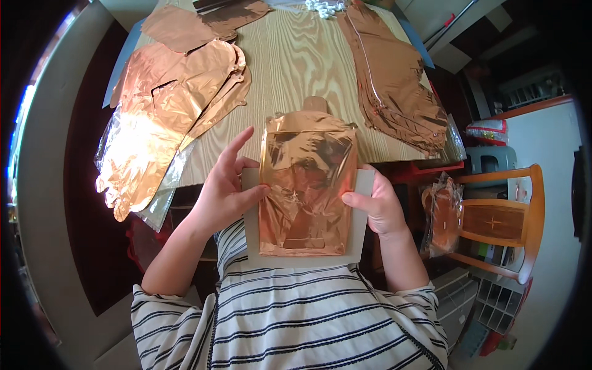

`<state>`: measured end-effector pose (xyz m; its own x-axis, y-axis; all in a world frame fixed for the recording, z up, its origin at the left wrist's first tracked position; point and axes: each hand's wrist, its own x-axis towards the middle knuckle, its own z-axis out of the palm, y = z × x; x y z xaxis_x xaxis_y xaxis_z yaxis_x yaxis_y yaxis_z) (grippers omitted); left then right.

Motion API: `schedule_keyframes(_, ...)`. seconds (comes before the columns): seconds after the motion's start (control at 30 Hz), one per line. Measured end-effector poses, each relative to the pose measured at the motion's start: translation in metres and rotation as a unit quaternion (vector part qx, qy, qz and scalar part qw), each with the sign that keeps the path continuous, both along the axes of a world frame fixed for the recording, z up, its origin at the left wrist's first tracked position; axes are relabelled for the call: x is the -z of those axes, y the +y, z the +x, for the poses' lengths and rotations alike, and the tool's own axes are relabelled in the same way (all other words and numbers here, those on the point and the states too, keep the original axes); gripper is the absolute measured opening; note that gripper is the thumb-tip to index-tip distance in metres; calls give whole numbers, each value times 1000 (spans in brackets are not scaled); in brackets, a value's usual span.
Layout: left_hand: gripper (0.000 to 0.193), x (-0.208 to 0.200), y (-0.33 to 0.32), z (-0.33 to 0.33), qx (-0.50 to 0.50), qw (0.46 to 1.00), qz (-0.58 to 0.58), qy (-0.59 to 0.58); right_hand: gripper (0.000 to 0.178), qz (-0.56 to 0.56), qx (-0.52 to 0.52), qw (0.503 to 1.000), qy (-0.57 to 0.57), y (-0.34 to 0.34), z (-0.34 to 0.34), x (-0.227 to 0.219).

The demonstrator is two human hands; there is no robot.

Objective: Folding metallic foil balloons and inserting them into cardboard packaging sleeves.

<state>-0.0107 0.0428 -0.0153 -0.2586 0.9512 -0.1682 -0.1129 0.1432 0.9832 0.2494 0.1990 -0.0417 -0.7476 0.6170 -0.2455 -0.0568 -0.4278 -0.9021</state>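
A shiny copper-coloured foil balloon (302,216), folded flat into a rough rectangle, lies on a stiff grey card (356,243) in front of my body. A short tab of foil sticks up past its top edge. My left hand (231,185) grips the left side, thumb on the foil edge, index finger stretched away from it. At the right side my right hand (377,203) grips the card, its thumb pressing near the foil's edge and its other fingers mostly hidden behind. Card and foil overhang the table's near edge.
On the wood-grain table (290,68), flat copper foil balloons (179,98) are heaped at left over clear plastic, and a foil stack (394,80) lies at right. White ribbon pieces (324,7) sit at the far edge. A wooden chair (496,222) holding a bagged packet stands right.
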Motion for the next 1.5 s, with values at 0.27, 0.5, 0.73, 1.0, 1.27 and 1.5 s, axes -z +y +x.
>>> schedule_keyframes(0.27,89,-12,-8,-1,5,997,-18,69,62,82,32,996,-5,-8,-4,-12)
schedule_keyframes(0.5,68,-5,-18,1,7,993,75,95,63,198,72,977,38,-15,-2,-14)
schedule_keyframes(0.73,31,-18,-21,-5,58,954,122,269,35,340,-9,939,-39,-3,4,-35)
schedule_keyframes(1.0,30,-35,-34,14,-9,980,53,193,28,326,-50,938,-106,-6,12,-73)
schedule_keyframes(1.27,15,-53,-46,17,49,959,113,255,14,385,-101,912,-97,-8,24,-90)
schedule_keyframes(1.5,10,-95,-59,19,98,941,146,290,14,440,-122,886,-84,-22,36,-130)
